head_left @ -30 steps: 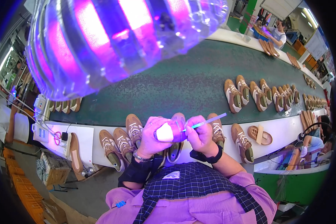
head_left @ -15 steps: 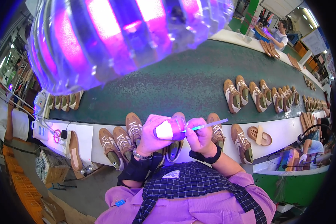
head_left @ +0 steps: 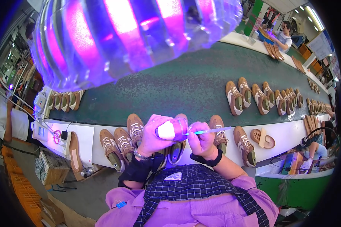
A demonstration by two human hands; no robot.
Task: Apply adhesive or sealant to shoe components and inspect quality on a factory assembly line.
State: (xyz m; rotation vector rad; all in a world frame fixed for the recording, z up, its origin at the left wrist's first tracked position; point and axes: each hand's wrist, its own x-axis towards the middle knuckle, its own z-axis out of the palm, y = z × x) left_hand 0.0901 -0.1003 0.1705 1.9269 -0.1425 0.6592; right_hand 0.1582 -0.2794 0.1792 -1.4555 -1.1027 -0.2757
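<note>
My left hand (head_left: pixel 152 133) grips a shoe (head_left: pixel 173 129) held up over the bench edge, its pale rounded end toward me. My right hand (head_left: pixel 201 140) pinches a thin light-blue pen-like tool (head_left: pixel 210 131), with its tip against the shoe's side. Both hands sit close together above my apron. More brown and cream shoes (head_left: pixel 122 140) lie on the white bench strip under and beside my hands.
A dark green conveyor belt (head_left: pixel 178 87) carries rows of brown shoes (head_left: pixel 261 96). A big purple-lit transparent lamp cover (head_left: pixel 132 34) hangs overhead. A loose sole (head_left: pixel 75 151) and scissors (head_left: pixel 57 135) lie at the left. Another person (head_left: pixel 283 34) works at the far right.
The hands and the shoe have stayed in nearly the same place; the pen tip has shifted slightly along the shoe's side.
</note>
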